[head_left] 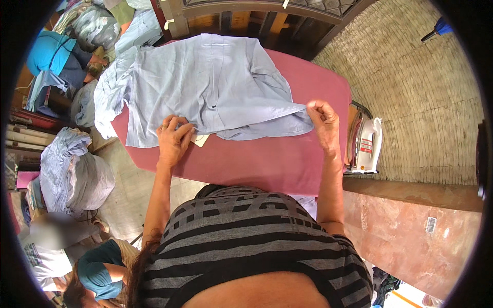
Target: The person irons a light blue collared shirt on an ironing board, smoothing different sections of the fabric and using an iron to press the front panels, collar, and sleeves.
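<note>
A light blue shirt [190, 77] lies spread over a red-covered ironing board [246, 167], its far left part hanging past the board's edge. My right hand [324, 123] pinches a corner of the cloth at the right and draws it into a taut point. At the near edge of the shirt, my left hand [175, 136] has its fingers bent and gathered on the fabric. Beside those fingers a small whitish tag [200, 139] shows from under the edge. The cloth between my hands is partly folded over, with creases running across it.
A white iron [371, 145] stands at the board's right end. Bundled clothes [77, 172] are piled on the left. Two people sit low there, one in a teal top [100, 277]. A dark wooden panel [257, 23] borders the far side; a pinkish stone-patterned slab [405, 231] lies near right.
</note>
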Tool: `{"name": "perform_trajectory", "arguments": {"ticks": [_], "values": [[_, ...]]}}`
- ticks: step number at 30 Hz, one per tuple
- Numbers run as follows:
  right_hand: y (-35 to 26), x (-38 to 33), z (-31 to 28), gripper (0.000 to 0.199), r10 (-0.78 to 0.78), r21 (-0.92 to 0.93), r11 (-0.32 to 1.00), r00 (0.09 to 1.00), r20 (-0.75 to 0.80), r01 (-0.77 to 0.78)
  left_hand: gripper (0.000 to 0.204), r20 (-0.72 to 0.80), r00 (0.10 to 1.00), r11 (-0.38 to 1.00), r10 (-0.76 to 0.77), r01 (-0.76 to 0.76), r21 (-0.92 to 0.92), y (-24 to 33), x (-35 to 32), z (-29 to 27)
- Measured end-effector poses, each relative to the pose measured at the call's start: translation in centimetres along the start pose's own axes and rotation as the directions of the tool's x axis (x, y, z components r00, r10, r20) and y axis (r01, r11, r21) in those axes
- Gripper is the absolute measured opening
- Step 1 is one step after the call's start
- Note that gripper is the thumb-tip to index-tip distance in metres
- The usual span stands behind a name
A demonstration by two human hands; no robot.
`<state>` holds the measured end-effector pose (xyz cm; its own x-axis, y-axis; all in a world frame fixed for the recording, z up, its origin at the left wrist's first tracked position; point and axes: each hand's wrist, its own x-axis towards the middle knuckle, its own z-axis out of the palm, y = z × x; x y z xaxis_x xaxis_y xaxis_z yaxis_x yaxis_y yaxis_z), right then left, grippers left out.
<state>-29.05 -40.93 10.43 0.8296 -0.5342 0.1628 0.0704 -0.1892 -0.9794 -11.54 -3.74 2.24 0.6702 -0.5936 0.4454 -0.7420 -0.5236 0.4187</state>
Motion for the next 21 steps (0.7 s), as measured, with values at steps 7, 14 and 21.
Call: {"name": "perform_trajectory", "arguments": {"ticks": [7, 14, 21], "values": [[-2.1, 2.4, -0.3, 0.029, -0.578, -0.803, 0.312, 0.772, 0.264, 0.508, 0.01, -0.062, 0.992, 0.944, -0.106, 0.081, -0.32, 2.3, 5.0, -7.2], [-12.0, 8.0, -3.9, 0.027, -0.7, -0.833, 0.063, 0.619, 0.356, 0.55, 0.042, -0.216, 0.971, 0.993, -0.105, 0.116, 0.039, -5.5, 2.7, -8.4], [-24.7, 18.8, -11.5, 0.036, -0.705, -0.838, -0.242, 0.505, 0.498, 0.488, 0.024, -0.096, 0.937, 0.826, -0.336, 0.244, -0.508, -7.0, 3.0, -25.2]]}}
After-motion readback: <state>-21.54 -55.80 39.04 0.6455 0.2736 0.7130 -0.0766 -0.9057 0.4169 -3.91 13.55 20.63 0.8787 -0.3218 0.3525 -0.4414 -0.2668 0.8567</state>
